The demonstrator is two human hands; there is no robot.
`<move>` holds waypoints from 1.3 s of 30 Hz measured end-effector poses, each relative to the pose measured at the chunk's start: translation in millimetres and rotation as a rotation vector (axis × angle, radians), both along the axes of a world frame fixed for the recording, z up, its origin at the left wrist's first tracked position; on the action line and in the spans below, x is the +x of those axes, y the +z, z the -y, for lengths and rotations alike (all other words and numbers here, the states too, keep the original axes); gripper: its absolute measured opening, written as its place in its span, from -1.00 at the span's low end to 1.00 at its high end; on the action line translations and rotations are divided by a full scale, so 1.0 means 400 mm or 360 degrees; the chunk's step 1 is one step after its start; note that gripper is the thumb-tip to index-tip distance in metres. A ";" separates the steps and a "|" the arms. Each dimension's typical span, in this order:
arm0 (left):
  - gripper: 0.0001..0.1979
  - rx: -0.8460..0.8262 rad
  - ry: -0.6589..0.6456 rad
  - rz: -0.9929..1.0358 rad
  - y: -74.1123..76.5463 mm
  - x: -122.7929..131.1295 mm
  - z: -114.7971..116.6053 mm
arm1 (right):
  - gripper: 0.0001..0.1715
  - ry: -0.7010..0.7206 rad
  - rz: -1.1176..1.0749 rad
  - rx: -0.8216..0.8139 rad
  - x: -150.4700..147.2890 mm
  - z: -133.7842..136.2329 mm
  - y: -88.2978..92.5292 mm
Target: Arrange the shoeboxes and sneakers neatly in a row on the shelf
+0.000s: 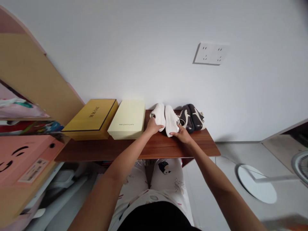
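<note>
Two white sneakers stand side by side on a brown wooden bench top [158,147]. My left hand [154,126] grips the heel end of the left white sneaker [159,113], its thumb along the inner side. On the right white sneaker [170,117], my right hand [182,134] has closed round the heel, thumb at the back. A pair of dark brown and cream sneakers [192,119] sits just right of my right hand. Left of the white pair lies a closed cream shoebox [130,117], and beyond it a closed yellow shoebox [92,115].
A white wall with a double socket plate [211,54] rises behind the bench. At the left are shelves with a pink box [29,154]. A fan with a round white base [257,183] stands on the floor at the right. My legs are close to the bench's front edge.
</note>
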State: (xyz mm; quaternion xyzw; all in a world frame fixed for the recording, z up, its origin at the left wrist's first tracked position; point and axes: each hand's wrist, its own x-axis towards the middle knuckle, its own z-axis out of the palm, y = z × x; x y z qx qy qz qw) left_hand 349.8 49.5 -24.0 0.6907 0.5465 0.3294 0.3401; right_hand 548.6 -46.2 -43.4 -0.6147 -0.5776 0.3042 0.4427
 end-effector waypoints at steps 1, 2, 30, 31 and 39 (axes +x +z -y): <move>-0.31 0.0064 -0.0053 -0.0201 0.018 0.003 -0.003 | -0.34 0.0028 0.0164 -0.0020 0.005 -0.005 0.016; -0.32 0.0128 -0.0109 -0.0410 0.036 0.008 -0.004 | -0.38 0.0055 0.0364 -0.0059 0.005 -0.009 0.034; -0.59 0.0467 -0.0290 -0.1354 0.045 0.052 0.044 | -0.51 0.0276 0.1683 -0.0478 -0.114 -0.112 0.133; -0.60 0.0462 -0.0290 -0.1345 0.046 0.052 0.043 | -0.52 0.0280 0.1684 -0.0469 -0.118 -0.112 0.134; -0.69 0.0536 -0.0283 -0.1400 0.040 0.057 0.053 | -0.52 0.0252 0.1699 -0.0407 -0.142 -0.109 0.141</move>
